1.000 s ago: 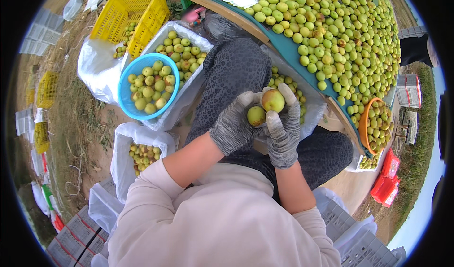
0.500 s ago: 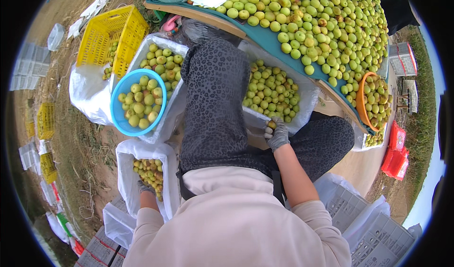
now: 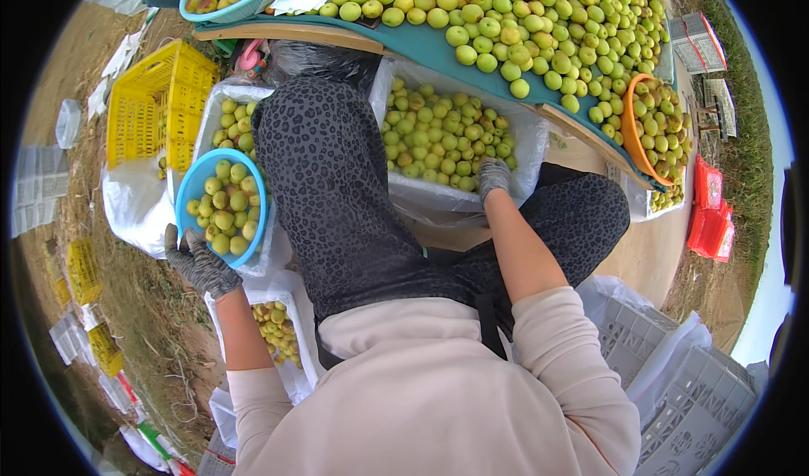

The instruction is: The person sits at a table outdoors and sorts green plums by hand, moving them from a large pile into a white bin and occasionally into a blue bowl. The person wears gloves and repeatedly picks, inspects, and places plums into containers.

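From where I stand, nearest the person's left hip is a small lined box with fruit inside; its loose plastic liner could catch the sleeve passing beside it and be dragged inward.

The gloved left hand is spread, with no fruit visible in it, at the near left rim of the blue basket; that basket, well filled, seems perched over the near end of a knee-side crate, so a one-sided push or pull at its rim might tip it and spill the fruit.

Beyond the thighs, the gloved right hand sits at the near right corner of the front crate, against the green fruit; its fingertips are hidden, so I cannot tell whether it is closed on a piece; a hard press there could bruise what lies below, and the crumpled liner might snag the fingers.

Farther off, the big heap comes close to the near edge of the teal-covered surface; a knock from knee or forearm could send a few rolling over; the orange basket, tilted by the right edge, could lose some too.
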`<control>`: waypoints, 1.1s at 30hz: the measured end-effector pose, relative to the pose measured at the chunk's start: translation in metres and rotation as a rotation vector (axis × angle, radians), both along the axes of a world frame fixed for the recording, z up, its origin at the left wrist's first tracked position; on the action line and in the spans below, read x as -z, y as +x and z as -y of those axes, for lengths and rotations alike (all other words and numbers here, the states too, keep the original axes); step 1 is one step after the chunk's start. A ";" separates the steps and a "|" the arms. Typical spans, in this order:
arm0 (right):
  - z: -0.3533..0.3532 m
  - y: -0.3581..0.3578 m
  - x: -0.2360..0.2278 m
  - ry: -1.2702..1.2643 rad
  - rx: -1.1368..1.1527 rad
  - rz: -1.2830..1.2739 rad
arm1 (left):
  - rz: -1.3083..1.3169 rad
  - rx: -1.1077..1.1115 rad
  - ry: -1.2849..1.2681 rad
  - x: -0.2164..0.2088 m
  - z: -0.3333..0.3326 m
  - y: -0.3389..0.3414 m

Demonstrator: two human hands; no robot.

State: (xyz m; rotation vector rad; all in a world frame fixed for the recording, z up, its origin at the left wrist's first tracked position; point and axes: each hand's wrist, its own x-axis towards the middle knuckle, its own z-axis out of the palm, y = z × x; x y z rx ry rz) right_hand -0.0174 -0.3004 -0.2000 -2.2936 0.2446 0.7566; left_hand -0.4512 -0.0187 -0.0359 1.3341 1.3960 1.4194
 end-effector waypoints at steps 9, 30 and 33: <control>-0.044 0.056 -0.016 -0.308 -0.536 0.253 | 0.111 0.755 0.129 -0.090 -0.030 0.296; -0.210 0.040 -0.020 -0.422 -1.263 0.265 | -0.074 1.001 -0.150 -0.080 -0.019 0.314; -0.223 0.032 -0.017 -0.538 -1.336 0.061 | -0.066 0.987 -0.172 -0.082 -0.022 0.313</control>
